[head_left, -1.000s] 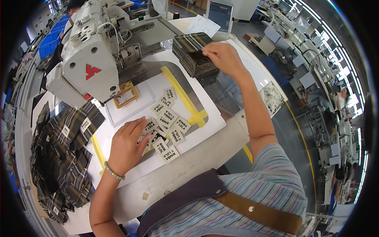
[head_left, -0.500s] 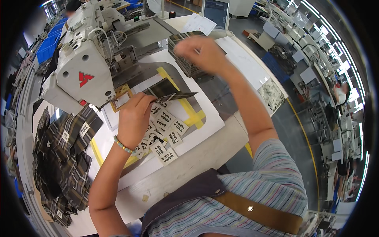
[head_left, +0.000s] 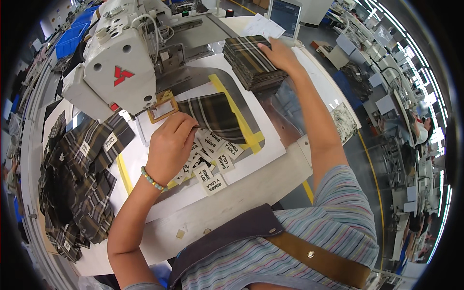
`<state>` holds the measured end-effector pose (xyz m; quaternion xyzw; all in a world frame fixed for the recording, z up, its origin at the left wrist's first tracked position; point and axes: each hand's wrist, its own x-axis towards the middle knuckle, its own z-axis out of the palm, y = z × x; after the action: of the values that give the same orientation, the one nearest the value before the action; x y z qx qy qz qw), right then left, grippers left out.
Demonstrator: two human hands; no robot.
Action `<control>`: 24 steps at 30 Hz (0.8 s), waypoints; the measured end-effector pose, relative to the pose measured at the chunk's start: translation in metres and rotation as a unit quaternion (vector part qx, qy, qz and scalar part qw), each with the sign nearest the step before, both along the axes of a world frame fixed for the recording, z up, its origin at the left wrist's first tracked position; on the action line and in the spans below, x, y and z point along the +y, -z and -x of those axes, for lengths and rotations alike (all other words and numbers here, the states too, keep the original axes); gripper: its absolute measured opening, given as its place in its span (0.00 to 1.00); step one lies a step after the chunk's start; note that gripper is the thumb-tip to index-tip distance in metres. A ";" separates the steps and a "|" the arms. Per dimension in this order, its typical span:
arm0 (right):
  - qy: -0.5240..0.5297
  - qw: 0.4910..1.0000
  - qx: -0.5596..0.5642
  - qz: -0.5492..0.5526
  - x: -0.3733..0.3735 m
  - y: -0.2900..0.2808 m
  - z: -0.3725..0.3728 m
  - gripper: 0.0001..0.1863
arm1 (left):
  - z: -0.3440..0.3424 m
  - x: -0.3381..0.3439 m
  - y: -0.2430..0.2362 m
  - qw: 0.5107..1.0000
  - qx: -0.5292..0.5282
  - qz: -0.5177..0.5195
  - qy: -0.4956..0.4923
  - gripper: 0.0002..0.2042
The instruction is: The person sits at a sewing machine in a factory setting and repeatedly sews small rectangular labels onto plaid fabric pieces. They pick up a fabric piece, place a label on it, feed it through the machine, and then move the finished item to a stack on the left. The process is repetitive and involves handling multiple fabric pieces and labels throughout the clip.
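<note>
Taking the clock face over our whole view, we judged the work to be partway through, for the heap of plaid pieces [head_left: 79, 188] between 8 and 9 o'clock already showed white labels on several of its pieces, though we could not tell whether every one bore its own. A single plaid fabric panel [head_left: 215, 113] lay just to the 11 o'clock side of centre, over the strip of yellow tape [head_left: 222, 87], and no label showed on the part we could see, so we took that one as not yet done. Our left hand [head_left: 171, 140] had its fingers drawn together, seeming to pinch the panel's near edge, with the brass-coloured clamp frame [head_left: 166, 96] of the industrial sewing machine [head_left: 116, 82] just beyond it toward 11 o'clock. Toward 1 o'clock our right hand [head_left: 282, 55] was loosely curved, its thumb on top of the stack of plaid panels [head_left: 251, 58]; whether it gripped the uppermost one, we could not tell. That thick stack, unlabelled on its visible top, and the loose white labels [head_left: 215, 184] scattered at 6 o'clock of the single panel suggested to us that plenty was left
</note>
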<state>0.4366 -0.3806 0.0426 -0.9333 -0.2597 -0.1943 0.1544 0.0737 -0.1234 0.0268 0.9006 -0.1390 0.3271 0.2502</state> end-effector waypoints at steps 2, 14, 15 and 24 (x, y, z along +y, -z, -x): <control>-0.108 0.989 -0.055 -0.090 0.008 -0.009 0.036 0.38 | 0.004 0.002 0.001 1.000 0.021 0.009 -0.015 0.09; -0.216 0.971 0.010 0.102 0.044 -0.005 0.205 0.17 | -0.015 0.022 -0.006 0.995 -0.007 0.090 -0.037 0.08; -0.218 0.974 -0.042 0.042 0.042 -0.008 0.201 0.18 | -0.017 0.022 -0.009 0.996 -0.029 0.081 -0.031 0.07; -0.339 0.940 -0.021 -0.034 0.027 0.025 0.188 0.24 | -0.018 0.035 0.029 0.992 0.017 -0.120 -0.017 0.05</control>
<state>0.2485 -0.3537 0.0177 -0.7800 -0.5571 -0.1584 0.2370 0.0913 -0.0889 -0.0021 0.9319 -0.1572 0.2969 0.1371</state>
